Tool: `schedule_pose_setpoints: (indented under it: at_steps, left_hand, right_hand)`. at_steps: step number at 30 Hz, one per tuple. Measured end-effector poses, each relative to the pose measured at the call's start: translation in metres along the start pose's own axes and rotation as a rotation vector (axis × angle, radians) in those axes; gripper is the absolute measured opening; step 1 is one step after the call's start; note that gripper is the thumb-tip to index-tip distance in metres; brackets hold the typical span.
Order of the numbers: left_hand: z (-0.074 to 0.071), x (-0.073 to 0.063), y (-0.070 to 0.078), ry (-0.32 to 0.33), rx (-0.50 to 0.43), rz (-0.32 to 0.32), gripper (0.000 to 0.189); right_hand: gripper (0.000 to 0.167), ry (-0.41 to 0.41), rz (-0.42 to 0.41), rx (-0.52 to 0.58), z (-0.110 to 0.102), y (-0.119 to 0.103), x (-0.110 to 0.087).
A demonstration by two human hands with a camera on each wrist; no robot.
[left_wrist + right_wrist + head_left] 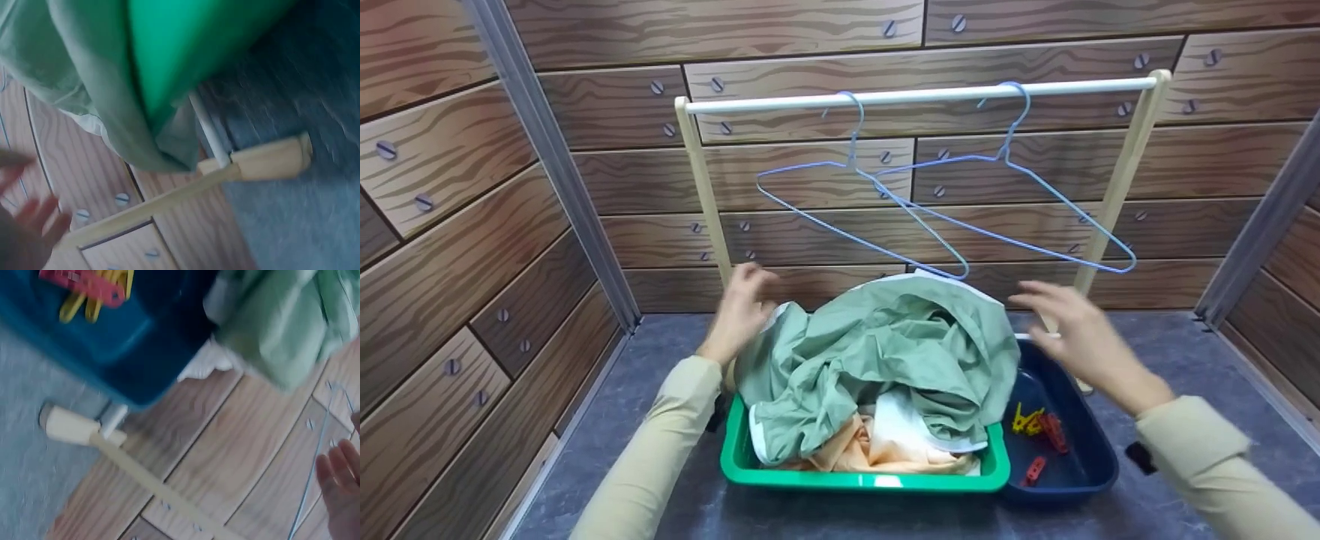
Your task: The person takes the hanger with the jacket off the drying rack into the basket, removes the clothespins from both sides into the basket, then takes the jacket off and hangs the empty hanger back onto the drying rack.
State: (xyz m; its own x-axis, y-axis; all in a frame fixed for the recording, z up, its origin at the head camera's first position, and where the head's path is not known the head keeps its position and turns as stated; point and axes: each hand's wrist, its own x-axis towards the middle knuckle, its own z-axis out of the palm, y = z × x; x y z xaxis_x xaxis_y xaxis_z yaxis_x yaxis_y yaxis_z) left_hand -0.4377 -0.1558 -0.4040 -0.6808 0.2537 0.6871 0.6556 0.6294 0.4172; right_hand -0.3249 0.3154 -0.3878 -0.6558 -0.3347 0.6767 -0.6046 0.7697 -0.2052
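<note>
A rumpled green garment (885, 337) with white edging is heaped in a green basket (862, 480), over peach and white cloth (877, 442). My left hand (742, 311) is raised at the heap's left side, fingers loosely bent and holding nothing. On the other side, my right hand (1072, 334) hovers above the dark blue bin (1080, 472), its fingers extended toward the garment with nothing in them. Two blue wire hangers, a left one (855, 238) and a right one (1027, 244), hang from the rack's white bar (915, 96) above the heap.
Red clothespins (1035, 470) and yellow clothespins (1026, 420) lie in the blue bin, right against the basket. The rack's wooden posts (705, 195) stand behind both containers. Wood-patterned panels (472, 322) enclose the grey tabletop (652, 360) at the back and sides.
</note>
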Motion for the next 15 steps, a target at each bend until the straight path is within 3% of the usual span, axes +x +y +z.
schedule_pose_setpoints:
  at_steps: [2, 6, 11, 15]
  left_hand:
    - [0.001, -0.001, 0.003, -0.172, -0.022, 0.056, 0.053]
    - [0.006, 0.001, 0.015, -0.447, 0.003, 0.073, 0.076]
    - [0.022, 0.007, 0.031, -0.667, 0.133, 0.14, 0.095]
    - [0.035, 0.013, 0.046, -0.796, 0.329, 0.269, 0.1]
  right_hand:
    - [0.052, -0.124, 0.049, 0.024, 0.01, -0.002, -0.001]
    - [0.073, -0.313, 0.154, 0.066, 0.031, -0.005, 0.005]
    - [0.09, -0.427, 0.203, 0.096, 0.058, -0.003, 0.021]
    - [0.089, -0.473, 0.189, 0.085, 0.075, -0.002, 0.034]
